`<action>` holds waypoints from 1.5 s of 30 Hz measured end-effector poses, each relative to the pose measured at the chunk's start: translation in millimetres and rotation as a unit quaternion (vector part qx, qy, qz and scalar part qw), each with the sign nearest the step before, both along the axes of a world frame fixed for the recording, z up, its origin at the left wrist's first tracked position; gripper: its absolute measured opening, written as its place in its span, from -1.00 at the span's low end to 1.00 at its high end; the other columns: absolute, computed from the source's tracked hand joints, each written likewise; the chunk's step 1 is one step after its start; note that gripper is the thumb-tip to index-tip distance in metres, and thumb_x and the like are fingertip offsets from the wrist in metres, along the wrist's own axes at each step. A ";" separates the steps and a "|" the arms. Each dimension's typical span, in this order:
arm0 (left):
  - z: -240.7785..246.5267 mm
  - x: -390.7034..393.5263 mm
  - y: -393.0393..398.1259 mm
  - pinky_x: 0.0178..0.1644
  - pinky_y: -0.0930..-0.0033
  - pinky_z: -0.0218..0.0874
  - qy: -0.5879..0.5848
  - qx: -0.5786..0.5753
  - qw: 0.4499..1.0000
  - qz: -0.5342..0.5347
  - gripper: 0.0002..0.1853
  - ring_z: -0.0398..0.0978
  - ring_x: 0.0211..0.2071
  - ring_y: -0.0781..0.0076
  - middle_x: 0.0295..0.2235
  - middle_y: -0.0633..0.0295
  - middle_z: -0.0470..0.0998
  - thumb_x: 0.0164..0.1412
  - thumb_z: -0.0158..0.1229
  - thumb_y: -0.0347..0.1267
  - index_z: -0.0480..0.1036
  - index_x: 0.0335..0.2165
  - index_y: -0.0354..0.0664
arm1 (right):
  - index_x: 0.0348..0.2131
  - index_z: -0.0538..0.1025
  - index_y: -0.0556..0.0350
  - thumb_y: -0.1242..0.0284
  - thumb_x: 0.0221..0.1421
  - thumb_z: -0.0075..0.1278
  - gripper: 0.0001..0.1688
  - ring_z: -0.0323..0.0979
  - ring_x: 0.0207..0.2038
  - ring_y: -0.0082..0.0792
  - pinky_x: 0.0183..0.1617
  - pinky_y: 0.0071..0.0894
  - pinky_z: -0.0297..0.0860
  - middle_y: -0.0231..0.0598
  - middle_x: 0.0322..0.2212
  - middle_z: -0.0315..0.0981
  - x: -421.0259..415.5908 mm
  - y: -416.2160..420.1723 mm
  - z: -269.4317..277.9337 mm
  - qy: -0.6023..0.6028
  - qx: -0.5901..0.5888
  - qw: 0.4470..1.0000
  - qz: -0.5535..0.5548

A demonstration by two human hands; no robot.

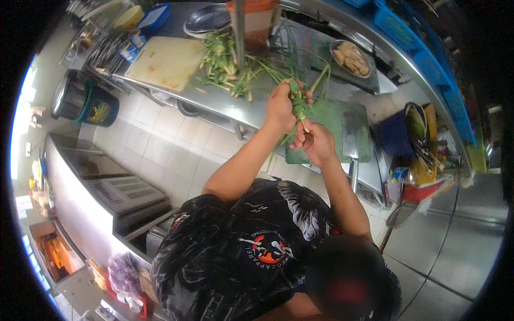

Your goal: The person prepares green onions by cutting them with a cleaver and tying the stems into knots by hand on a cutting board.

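My left hand (281, 105) is wrapped around a bunch of leafy green stalks (299, 105), held up over the edge of a steel worktop (225, 108). Just below it, the fingers of my right hand (319, 140) pinch the pale stem end of the same bunch. Under and beside my right hand lies a green cutting board (327, 116). A cleaver (350, 136) rests along the board's right side, its handle pointing towards me. More leafy greens with roots (221, 60) are heaped to the left, and long thin leaves trail behind my hands.
A stained white cutting board (164, 64) lies left. An orange-topped container (257, 30) stands behind a metal post (239, 36). At the right are a metal bowl of pale pieces (350, 59), a long knife (379, 164), a blue bucket (395, 132) and a can (403, 175).
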State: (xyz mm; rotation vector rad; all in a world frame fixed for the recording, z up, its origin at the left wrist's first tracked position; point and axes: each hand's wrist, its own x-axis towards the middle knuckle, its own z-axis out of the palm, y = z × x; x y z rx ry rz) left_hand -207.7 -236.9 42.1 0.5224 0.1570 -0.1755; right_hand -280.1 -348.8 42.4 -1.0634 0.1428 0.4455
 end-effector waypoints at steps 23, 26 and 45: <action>-55.5 82.1 233.6 -0.39 0.47 0.25 -0.116 0.610 0.778 0.096 -0.73 0.44 -0.53 0.44 -0.55 0.16 0.50 0.12 0.01 -0.30 0.44 -0.42 -0.35 | -0.16 0.43 0.17 0.36 0.12 -0.12 -0.67 0.32 -0.47 -0.54 -0.34 -0.56 0.32 -0.32 -0.45 0.39 -54.2 -17.5 -54.8 0.092 -0.308 0.937 -0.134; -141.2 -12.3 200.5 -0.53 0.49 0.15 -0.175 0.607 0.768 -0.105 -0.80 0.27 -0.67 0.57 -0.72 0.29 0.37 0.09 0.02 -0.38 0.43 -0.58 -0.27 | -0.18 0.43 0.17 0.36 0.12 -0.12 -0.69 0.32 -0.49 -0.53 -0.35 -0.53 0.33 -0.33 -0.47 0.39 -79.1 -29.6 -60.0 0.134 -0.294 0.925 -0.200; -233.6 -144.3 24.5 -0.29 0.29 0.37 0.007 0.271 0.868 -0.416 -0.61 0.51 -0.34 0.20 -0.32 -0.09 0.49 0.15 -0.03 -0.26 0.32 -0.17 -0.38 | -0.03 0.32 0.10 0.12 -0.07 0.03 -0.34 0.30 -0.06 -0.04 0.07 -0.24 0.18 0.05 -0.07 0.28 -177.4 -77.9 -188.7 -0.084 -0.569 0.815 0.074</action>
